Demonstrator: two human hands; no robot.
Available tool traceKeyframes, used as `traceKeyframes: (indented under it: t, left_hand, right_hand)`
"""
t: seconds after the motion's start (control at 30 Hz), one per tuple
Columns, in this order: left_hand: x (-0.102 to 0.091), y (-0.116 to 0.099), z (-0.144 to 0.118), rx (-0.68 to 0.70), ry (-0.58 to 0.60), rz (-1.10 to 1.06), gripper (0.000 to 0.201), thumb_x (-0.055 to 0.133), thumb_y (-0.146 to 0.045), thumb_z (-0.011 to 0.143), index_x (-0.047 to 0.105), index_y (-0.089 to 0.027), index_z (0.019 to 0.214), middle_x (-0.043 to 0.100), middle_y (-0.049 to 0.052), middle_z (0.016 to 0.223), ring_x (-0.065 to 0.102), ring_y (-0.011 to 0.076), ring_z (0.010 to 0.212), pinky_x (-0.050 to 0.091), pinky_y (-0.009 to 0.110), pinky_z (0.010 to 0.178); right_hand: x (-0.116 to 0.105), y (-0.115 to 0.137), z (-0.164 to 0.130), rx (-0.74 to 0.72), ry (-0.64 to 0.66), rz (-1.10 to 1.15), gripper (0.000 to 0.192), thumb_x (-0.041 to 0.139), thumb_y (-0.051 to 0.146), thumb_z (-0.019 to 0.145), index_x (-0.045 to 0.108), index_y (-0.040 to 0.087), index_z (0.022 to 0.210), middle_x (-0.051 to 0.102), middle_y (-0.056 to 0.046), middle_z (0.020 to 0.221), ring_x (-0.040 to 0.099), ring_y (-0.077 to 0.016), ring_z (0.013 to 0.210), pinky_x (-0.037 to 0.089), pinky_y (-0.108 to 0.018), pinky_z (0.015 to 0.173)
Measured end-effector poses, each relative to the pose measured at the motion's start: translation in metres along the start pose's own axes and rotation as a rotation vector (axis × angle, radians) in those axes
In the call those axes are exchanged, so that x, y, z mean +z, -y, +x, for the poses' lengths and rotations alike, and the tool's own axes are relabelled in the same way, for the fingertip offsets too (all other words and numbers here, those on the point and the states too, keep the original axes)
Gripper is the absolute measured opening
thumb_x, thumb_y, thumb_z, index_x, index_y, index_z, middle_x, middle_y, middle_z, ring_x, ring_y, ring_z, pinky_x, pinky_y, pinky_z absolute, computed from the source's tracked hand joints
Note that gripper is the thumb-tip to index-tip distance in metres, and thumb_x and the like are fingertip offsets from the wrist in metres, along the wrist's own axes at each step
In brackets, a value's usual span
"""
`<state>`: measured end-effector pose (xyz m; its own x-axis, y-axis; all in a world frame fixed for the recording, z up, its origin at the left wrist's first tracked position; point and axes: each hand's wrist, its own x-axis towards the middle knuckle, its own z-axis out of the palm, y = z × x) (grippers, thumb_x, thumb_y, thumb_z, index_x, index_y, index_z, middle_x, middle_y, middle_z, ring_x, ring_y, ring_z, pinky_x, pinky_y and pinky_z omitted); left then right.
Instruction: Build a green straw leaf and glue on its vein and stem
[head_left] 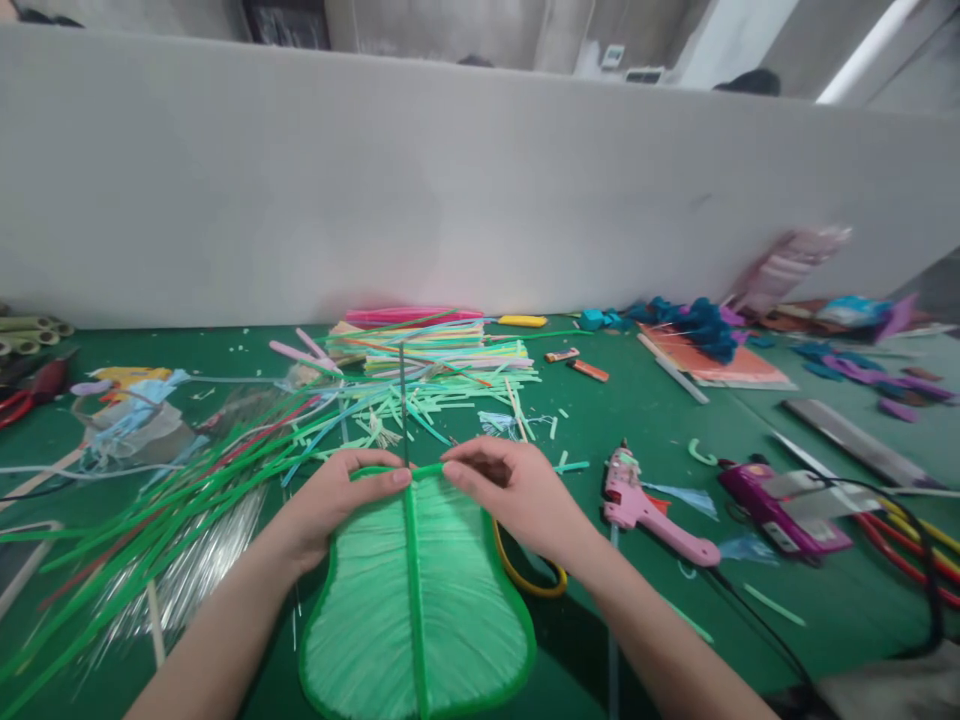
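Note:
A large green artificial leaf (360,610) with a raised midrib and a bright green edging strip lies in front of me. My left hand (356,495) pinches its far edge beside the midrib, thumb on top. On the same edge, a little to the right, my right hand (510,490) pinches the edging strip between thumb and fingers. A thin dark rod (403,400) sticks out past the far end of the midrib. Partly hidden under the leaf and my right wrist is a yellow scissors handle (551,585).
A pink glue gun (652,515) lies to the right, near a purple power strip (784,510). Green strips (202,500) and clear wires spread at left. Bundled coloured sticks (450,345) lie before the white partition (450,190). Blue flowers (705,330) rest at back right.

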<state>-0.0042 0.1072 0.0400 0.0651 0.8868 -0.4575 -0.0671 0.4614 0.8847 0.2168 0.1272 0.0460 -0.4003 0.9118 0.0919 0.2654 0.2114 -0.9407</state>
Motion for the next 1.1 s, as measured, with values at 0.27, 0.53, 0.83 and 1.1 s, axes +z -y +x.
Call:
traceKeyframes:
  t: [0.27,0.53,0.83,1.1]
  left_hand:
    - [0.004,0.001,0.001,0.046,0.057,0.16,0.037,0.092,-0.041,0.056,0.079,-0.018,0.08,0.074,0.001,0.079,0.062,0.0132,0.071,0.046,0.021,0.065]
    - [0.0,0.001,0.004,0.025,-0.01,0.153,0.031,0.091,-0.036,0.055,0.076,-0.017,0.074,0.068,-0.002,0.069,0.058,0.0121,0.06,0.042,0.02,0.056]
    - [-0.004,-0.005,0.002,-0.016,-0.059,0.055,0.032,0.093,-0.031,0.049,0.073,-0.018,0.07,0.069,-0.003,0.064,0.062,0.013,0.056,0.046,0.02,0.052]
    - [-0.014,-0.012,-0.001,-0.01,-0.11,-0.033,0.038,0.096,-0.033,0.051,0.07,-0.017,0.074,0.071,-0.002,0.065,0.064,0.0143,0.056,0.05,0.023,0.052]
  right_hand:
    - [0.012,0.002,0.001,-0.063,0.006,-0.118,0.01,0.069,0.025,0.088,0.077,0.022,0.083,0.076,0.001,0.08,0.061,-0.0136,0.071,0.041,-0.026,0.068]
    - [0.001,-0.008,-0.004,-0.007,0.036,-0.112,0.022,0.063,0.037,0.092,0.075,0.019,0.087,0.07,0.001,0.073,0.056,-0.0122,0.062,0.039,-0.024,0.057]
    - [0.006,-0.009,-0.014,0.047,0.019,-0.131,0.031,0.059,0.042,0.093,0.065,0.019,0.073,0.057,0.003,0.064,0.045,-0.0115,0.059,0.032,-0.025,0.054]
    - [0.01,-0.001,-0.019,0.1,0.052,-0.095,0.033,0.06,0.049,0.09,0.063,0.018,0.077,0.052,0.003,0.064,0.043,-0.0117,0.06,0.031,-0.024,0.053]
